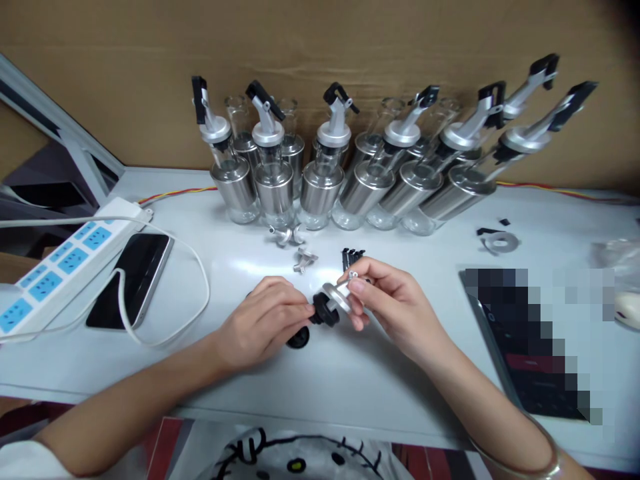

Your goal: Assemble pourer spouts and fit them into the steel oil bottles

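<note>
Between my hands is a silver pour spout point(340, 297), lying tilted with a black ribbed stopper point(326, 309) at its left end. My right hand point(387, 293) is closed round the spout's silver neck. The fingers of my left hand point(270, 317) are pressed together on the stopper's lower end. Just below them a round black piece point(299, 338) lies on the table. Beyond my hands are loose silver spout pieces point(304, 260) and a small group of black levers point(353, 257), partly hidden by my right hand.
Glass bottles with steel sleeves point(323, 187), several topped by spouts, stand along the cardboard wall point(150, 80). At left are a power strip point(75, 260), a phone point(131, 280) and white cables. A dark tablet point(515, 347), partly pixelated, and a tape roll point(500, 243) lie at right.
</note>
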A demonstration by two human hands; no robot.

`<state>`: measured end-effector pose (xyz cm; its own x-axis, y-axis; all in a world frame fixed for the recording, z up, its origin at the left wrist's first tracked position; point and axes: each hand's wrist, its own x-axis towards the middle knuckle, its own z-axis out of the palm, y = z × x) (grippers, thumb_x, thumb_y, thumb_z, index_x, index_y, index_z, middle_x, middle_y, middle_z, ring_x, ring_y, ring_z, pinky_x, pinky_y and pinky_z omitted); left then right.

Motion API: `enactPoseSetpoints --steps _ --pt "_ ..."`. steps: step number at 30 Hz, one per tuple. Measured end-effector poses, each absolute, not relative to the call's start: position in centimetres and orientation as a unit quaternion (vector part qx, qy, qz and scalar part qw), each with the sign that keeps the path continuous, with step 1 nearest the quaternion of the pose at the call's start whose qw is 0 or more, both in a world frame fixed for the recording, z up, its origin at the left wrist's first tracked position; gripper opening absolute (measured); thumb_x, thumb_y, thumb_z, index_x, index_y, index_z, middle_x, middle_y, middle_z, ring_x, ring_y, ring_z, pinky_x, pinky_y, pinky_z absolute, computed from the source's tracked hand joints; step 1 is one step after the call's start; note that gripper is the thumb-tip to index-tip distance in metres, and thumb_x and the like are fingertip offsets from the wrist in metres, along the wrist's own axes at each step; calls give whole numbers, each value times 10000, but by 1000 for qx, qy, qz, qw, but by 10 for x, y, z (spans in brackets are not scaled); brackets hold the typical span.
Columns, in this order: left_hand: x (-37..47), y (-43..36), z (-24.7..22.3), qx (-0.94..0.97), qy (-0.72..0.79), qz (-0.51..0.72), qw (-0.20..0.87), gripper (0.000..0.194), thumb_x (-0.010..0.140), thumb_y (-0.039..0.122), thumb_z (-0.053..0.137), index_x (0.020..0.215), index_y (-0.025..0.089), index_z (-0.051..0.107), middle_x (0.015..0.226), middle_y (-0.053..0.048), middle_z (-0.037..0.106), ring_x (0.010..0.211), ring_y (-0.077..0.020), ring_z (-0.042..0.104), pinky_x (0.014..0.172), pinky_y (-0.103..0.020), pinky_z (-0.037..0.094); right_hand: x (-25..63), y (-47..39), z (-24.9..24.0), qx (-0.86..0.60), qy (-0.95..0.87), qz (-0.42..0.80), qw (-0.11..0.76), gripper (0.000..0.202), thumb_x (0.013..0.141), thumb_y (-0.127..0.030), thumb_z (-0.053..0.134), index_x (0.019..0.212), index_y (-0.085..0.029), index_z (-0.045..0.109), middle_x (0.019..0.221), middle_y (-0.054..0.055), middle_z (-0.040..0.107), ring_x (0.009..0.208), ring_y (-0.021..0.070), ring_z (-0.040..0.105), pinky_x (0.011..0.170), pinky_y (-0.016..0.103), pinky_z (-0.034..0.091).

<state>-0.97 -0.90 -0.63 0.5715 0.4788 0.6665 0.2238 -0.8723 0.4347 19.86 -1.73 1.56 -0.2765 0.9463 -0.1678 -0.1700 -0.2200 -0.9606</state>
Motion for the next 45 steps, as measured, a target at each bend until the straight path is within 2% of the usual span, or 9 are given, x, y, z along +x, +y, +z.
enactPoseSetpoints --steps 10,18,24,32,36,39,42,45 --pt "-9 -10 -10 866 219 422 154 102 890 97 547 979 145 531 827 -46 648 747 -120 619 828 -338 528 194 -18 22 -450 -473 635 414 281 768 -426 690 731 -187 546 508 -57 545 425 84 539 445 212 413" --pt "-7 -14 -10 861 232 428 147 99 870 87 570 928 154 526 788 -31 641 702 -107 603 836 -332 523 192 -18 20 -456 -458 645 407 306 773 -443 677 715 -183 526 503 -56 547 433 89 554 427 199 366" --pt "-8 -13 -12 871 236 407 140 101 870 75 558 925 153 525 801 -33 645 712 -112 605 850 -354 523 191 -20 19 -452 -462 657 389 291 798 -429 654 722 -183 519 468 -56 558 393 75 513 417 196 354" --pt "-8 -7 -17 862 239 424 143 97 886 83 549 936 165 532 810 -19 634 726 -110 599 853 -358 528 189 -21 18 -433 -420 690 400 281 817 -409 639 726 -194 483 479 -76 524 405 94 576 387 182 371" --pt "-6 -8 -11 840 241 451 182 170 895 120 544 1059 153 516 858 -49 619 805 -141 603 823 -341 528 190 -19 13 -389 -387 731 406 232 831 -383 632 765 -185 530 511 -77 498 454 83 568 447 196 387" --pt "-6 -11 -8 817 258 450 253 309 938 221 482 1235 169 413 1005 -94 593 942 -170 597 834 -331 531 189 -20 12 -355 -394 747 401 192 856 -377 600 830 -190 568 597 -50 539 527 83 559 525 219 414" --pt "-7 -14 -7 830 267 405 276 333 985 281 365 1301 174 363 1104 -115 574 1020 -172 588 862 -304 518 188 -20 13 -387 -476 683 397 163 878 -364 558 859 -207 597 679 -23 564 613 99 541 610 245 428" --pt "-8 -15 -8 837 287 387 258 307 992 286 344 1280 187 385 1109 -99 585 1040 -176 575 883 -309 495 187 -21 12 -479 -550 550 406 108 849 -316 587 885 -221 624 795 3 557 724 126 534 681 269 425"
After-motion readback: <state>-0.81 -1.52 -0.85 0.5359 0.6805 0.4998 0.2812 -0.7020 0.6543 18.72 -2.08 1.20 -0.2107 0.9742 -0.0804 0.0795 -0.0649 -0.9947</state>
